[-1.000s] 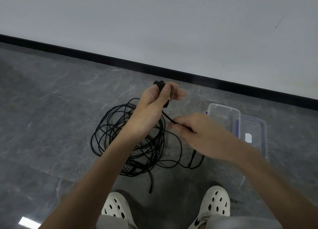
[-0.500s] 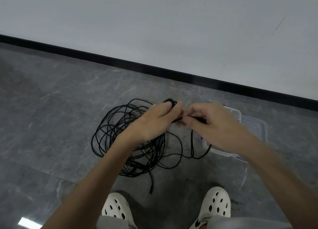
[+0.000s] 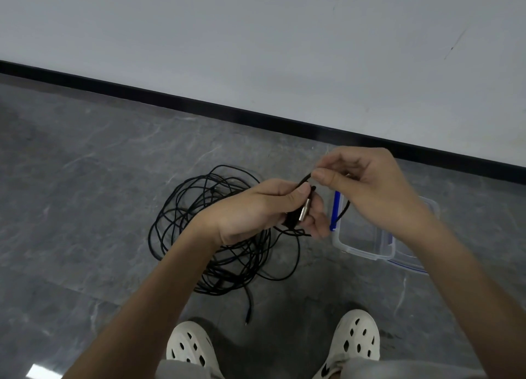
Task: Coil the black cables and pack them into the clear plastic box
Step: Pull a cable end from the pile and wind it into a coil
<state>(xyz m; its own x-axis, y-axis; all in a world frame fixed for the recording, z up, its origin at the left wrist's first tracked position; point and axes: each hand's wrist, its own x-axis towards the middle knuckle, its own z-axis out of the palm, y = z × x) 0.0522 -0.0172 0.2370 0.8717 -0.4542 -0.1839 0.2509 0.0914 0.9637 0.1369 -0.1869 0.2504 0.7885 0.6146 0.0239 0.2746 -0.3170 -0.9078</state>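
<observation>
Cables (image 3: 227, 266), grey floor (image 3: 85, 193), white wall (image 3: 256, 37)

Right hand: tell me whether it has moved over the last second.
Yes. The right hand has shifted toward the black baseboard and now covers the far end of the clear plastic box.

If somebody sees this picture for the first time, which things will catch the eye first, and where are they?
First the two hands meeting in the middle: the left hand grips a small bundle of black cable with a silver plug, and the right hand pinches the strand just above it. Then the loose tangle on the grey floor under the left forearm, and the clear plastic box beneath the right hand.
</observation>
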